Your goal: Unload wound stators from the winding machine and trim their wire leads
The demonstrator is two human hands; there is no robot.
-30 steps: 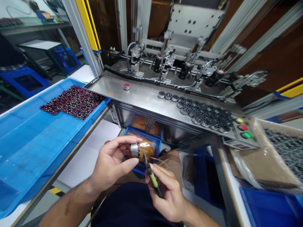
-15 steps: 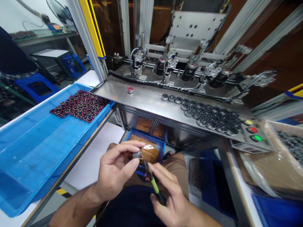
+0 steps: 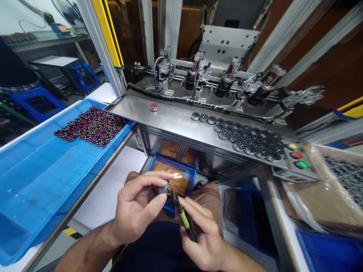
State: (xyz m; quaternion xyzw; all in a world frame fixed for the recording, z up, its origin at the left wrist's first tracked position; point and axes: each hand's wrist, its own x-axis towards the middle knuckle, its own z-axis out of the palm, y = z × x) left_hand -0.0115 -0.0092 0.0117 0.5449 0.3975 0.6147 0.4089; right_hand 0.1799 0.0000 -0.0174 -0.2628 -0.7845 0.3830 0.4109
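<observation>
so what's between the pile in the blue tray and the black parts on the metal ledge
The head view shows one red-topped part standing on the metal ledge, between the pile and the black parts.

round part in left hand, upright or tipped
Tipped: the left hand holds the round part sideways, its end facing the green-handled tool.

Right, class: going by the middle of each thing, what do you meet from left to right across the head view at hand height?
Light-blue plastic tray, left hand, small silver-grey cylindrical part, green-and-black hand tool with dark tip, right hand, dark-blue container, bright-blue plastic bin.
</observation>
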